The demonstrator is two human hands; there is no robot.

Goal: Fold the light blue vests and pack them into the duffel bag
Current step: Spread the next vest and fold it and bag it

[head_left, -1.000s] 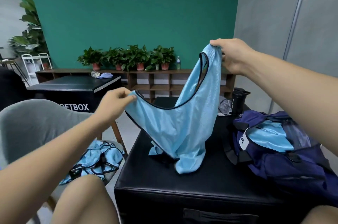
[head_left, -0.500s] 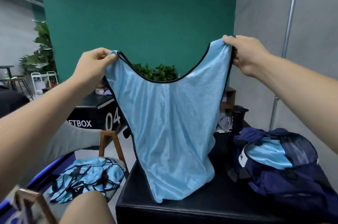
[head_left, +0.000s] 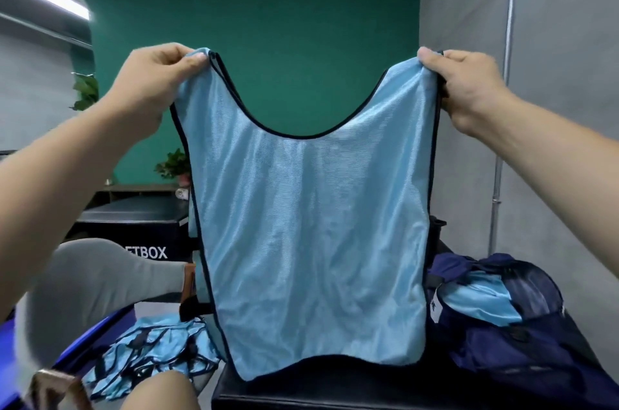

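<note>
"Room first: what stands behind the work?"
"Green wall (head_left: 268,24) straight ahead, grey wall (head_left: 552,41) to the right. A potted plant (head_left: 174,165) and a black box (head_left: 134,228) lettered 'ETBOX' sit at the left, partly hidden."
"State of the left hand?"
"My left hand (head_left: 154,88) pinches one shoulder strap of the light blue vest (head_left: 311,225) between thumb and curled fingers."
"And the right?"
"My right hand (head_left: 465,88) pinches the other strap the same way, at about equal height. Both are raised and well apart, so the vest hangs flat and spread, neckline up, dark trim along its edges."
"Where is its hem?"
"Low over the black bench (head_left: 335,386); contact cannot be determined."
"The duffel bag?"
"Navy duffel bag (head_left: 522,342) lies on the bench to the right of the vest, open, with a folded vest (head_left: 475,302) showing inside."
"Other items?"
"A heap of vests (head_left: 154,349) lies low at the left beside the bench, near a grey chair (head_left: 93,279)."
</note>
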